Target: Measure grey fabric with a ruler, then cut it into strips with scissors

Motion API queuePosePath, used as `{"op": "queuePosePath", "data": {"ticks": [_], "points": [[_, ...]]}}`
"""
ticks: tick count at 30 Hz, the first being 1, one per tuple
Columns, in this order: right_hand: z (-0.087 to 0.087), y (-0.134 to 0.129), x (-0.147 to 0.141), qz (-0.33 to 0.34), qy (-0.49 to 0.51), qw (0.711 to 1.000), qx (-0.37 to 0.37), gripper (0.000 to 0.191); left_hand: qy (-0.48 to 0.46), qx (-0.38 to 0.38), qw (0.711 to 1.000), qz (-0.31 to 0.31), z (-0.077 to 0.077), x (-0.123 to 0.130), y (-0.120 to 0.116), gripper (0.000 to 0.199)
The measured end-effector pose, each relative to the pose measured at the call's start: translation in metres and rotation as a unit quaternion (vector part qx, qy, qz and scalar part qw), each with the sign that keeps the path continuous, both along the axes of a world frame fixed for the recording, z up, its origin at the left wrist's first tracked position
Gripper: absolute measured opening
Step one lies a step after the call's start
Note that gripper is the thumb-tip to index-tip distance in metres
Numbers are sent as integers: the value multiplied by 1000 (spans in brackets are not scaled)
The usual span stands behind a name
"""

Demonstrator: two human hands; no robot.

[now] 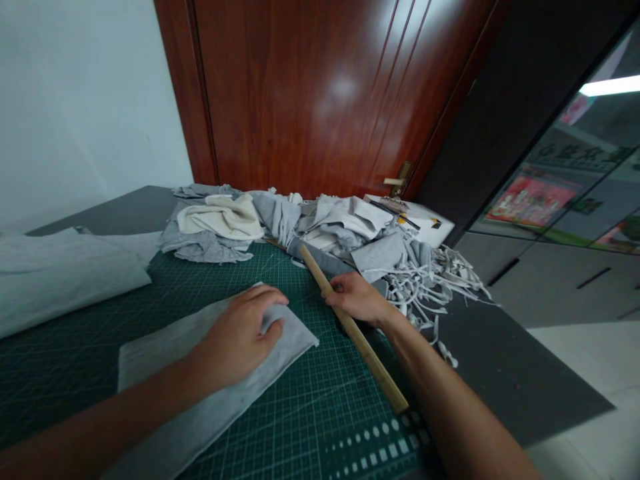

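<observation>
- Left hand [245,330]: palm down over the grey cloth panel [215,420]; fingers extended and slightly bent, released, thumb set apart. No material is gripped.
- Grey cloth panel: lies flat on the green cutting mat [290,407], partly covered by the left hand and forearm; its right-hand corner points toward the wooden bar [367,350].
- Right hand [357,298]: thumb and fingers grasp the wooden bar along its upper half.
- Wooden bar: sits diagonally to the right of the cloth panel, apart from it; the near end is by the white printed shapes of the mat. Whether its full length contacts the mat cannot be told.
- Folded pale cloth [65,273]: rests at the left side of the mat.
- Cream cloth [225,217]: lies on grey fabric at the far edge of the mat.
- Thin fabric strips [420,280]: form a tangled heap beyond the right forearm, partly on the dark grey tabletop [505,373].
</observation>
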State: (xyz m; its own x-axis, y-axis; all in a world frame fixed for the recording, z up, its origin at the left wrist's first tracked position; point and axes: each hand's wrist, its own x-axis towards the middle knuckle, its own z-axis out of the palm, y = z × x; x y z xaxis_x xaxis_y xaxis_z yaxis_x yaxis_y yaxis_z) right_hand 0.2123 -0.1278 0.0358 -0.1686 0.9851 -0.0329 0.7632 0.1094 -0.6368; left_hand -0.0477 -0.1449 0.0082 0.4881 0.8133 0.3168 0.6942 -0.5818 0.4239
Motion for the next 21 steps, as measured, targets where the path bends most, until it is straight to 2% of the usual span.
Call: {"op": "queuePosePath", "data": {"ticks": [3, 5, 7, 10, 12, 14, 18, 21], "points": [[-3, -2, -11, 8, -31, 999, 6, 18, 92, 50, 994, 23, -25, 6, -2, 66], [-4, -3, -17, 9, -58, 998, 22, 17, 136, 77, 987, -21, -33, -1, -3, 71], [-6, -3, -20, 7, -87, 995, 44, 12, 158, 92, 977, -109, -32, -13, -5, 72], [-8, -1, -16, 4, -131, 989, 69, 10, 169, 86, 952, -240, -19, -27, -7, 79], [-8, 1, -11, 3, -158, 985, 75, 14, 169, 77, 939, -289, -10, -30, -9, 82], [-6, 2, -6, 1, -180, 981, 78, 19, 145, 80, 949, -269, -7, -25, -10, 69], [0, -1, -5, -20, -217, 972, 85, 28, 70, 84, 986, -125, -12, -5, -12, 40], [1, -9, -16, -33, -227, 968, 103, 26, 73, 81, 989, -99, -17, 6, -13, 29]]}}
